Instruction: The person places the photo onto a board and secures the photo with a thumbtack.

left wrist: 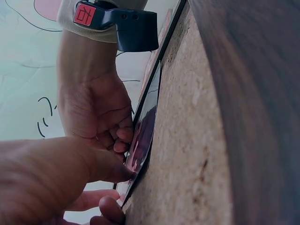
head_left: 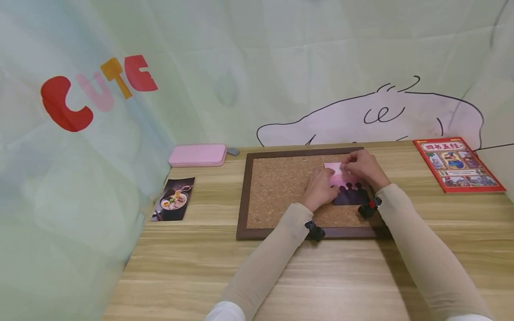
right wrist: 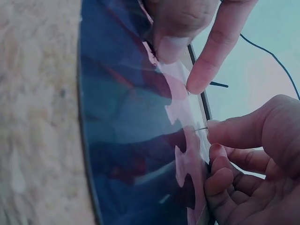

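Note:
On the cork board [head_left: 277, 191] lies a glossy photo print [head_left: 350, 196], pink above with dark silhouettes below. My left hand [head_left: 320, 187] presses it along its left side, with thumb and index finger [right wrist: 206, 70] spread on its face. At the photo's upper part, my right hand [head_left: 364, 167] pinches a push pin [right wrist: 200, 129] between thumb and fingertips. The pin's thin metal needle points at the pink area; its head is hidden by the fingers. In the left wrist view, the photo [left wrist: 143, 131] bows slightly off the cork.
A brown frame [head_left: 242, 200] borders the board on the wooden table [head_left: 192, 263]. To the left are a pink case [head_left: 197, 155], a small grey tab [head_left: 233, 151] and a ramen photo [head_left: 173, 200]. A red book [head_left: 459, 165] lies at the right, before a fabric backdrop [head_left: 241, 80].

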The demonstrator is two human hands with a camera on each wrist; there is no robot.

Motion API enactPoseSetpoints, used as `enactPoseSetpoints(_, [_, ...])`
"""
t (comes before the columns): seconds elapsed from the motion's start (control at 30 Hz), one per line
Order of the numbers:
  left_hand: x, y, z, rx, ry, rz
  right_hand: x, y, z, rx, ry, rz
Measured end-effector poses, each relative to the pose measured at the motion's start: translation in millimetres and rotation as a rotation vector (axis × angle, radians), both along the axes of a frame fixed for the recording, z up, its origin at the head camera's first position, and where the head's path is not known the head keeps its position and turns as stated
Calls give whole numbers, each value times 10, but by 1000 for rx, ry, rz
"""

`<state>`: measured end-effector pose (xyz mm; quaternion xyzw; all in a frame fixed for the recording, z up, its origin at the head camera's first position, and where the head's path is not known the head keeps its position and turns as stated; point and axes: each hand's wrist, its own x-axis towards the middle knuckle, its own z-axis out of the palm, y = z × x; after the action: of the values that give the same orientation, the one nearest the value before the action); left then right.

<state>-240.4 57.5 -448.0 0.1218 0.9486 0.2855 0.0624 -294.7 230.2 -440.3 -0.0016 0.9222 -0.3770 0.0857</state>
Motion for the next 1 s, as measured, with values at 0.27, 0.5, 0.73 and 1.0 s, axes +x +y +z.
enactPoseSetpoints(0.27, [-16, 29, -3, -11, 1, 3, 23, -19, 22, -18, -29, -24])
enactPoseSetpoints(0.5, [0, 37, 10, -8, -3, 7, 33, -10, -11, -19, -12, -33])
enactPoseSetpoints(0.73, [-30, 12, -17, 6, 21, -10, 64, -11, -39, -34, 17, -32])
enactPoseSetpoints(1.0, [-119, -17, -146, 24, 82, -36, 116, 33, -79, -95, 41, 15])
